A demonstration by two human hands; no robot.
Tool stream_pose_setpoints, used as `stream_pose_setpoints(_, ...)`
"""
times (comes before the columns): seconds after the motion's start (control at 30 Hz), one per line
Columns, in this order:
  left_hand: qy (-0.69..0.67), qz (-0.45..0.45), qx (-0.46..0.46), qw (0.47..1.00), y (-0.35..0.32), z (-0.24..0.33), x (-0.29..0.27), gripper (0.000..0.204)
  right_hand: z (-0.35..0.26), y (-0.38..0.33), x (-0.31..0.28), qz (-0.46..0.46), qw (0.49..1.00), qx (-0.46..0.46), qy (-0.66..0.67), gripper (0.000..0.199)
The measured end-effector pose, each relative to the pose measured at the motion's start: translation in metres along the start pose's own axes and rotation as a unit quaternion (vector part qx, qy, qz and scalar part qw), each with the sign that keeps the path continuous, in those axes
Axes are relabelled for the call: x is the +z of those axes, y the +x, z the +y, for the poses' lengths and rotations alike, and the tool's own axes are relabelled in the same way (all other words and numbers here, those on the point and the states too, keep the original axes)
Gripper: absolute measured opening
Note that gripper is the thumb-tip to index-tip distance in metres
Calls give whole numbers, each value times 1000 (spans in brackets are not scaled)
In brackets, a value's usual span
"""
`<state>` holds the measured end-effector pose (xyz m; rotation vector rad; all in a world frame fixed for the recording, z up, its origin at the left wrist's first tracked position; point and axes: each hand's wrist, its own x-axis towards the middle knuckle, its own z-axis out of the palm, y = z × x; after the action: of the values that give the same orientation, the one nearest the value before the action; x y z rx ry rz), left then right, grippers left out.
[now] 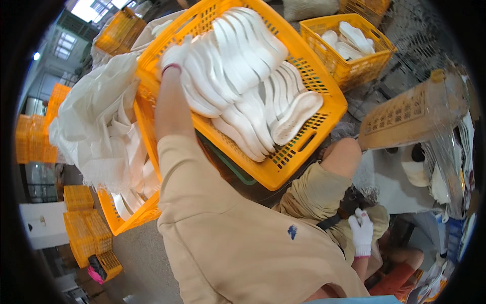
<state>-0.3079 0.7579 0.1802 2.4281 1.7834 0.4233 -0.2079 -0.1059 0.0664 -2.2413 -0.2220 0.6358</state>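
A yellow plastic crate (324,109) stands tilted in front of me. Rows of white shoe soles (248,48) are stacked on edge in it, and one sole (297,117) lies with its broad face up at the near right. My left hand (174,54), in a white knit glove, reaches over the crate's left side and touches the end of the row. White against white, its fingers are mostly hidden, so their grip cannot be made out. My right hand (361,233), also gloved, rests by my lap near a black strap (329,222); its fingers are slightly apart and hold nothing visible.
Beneath and left of the crate is another yellow crate (129,223) with white pieces and a white woven sack (91,121). A smaller crate (349,68) of soles stands at the far right. A plastic-wrapped cardboard box (405,114) is on the right. Stacked crates (88,230) stand left.
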Motion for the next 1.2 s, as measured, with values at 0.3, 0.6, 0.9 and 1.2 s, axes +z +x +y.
stream_pose_setpoints(0.3, 91, 7, 118, 989, -112, 96, -19, 58, 17, -5, 4, -69, 990, 110, 49, 47)
stream_pose_setpoints(0.6, 18, 123, 294, 948, -343, 151, -19, 57, -45, 51, 29, -70, 972, -156, -163, 53)
stream_pose_setpoints(0.9, -50, 5, 570, 820, -498, 183, 82, 54, 1, -13, 9, -21, 989, -118, -85, 50)
stream_pose_setpoints(1.2, -70, 36, 402, 912, -415, 34, -11, 84, 70, -8, 24, -69, 987, -19, 146, 44)
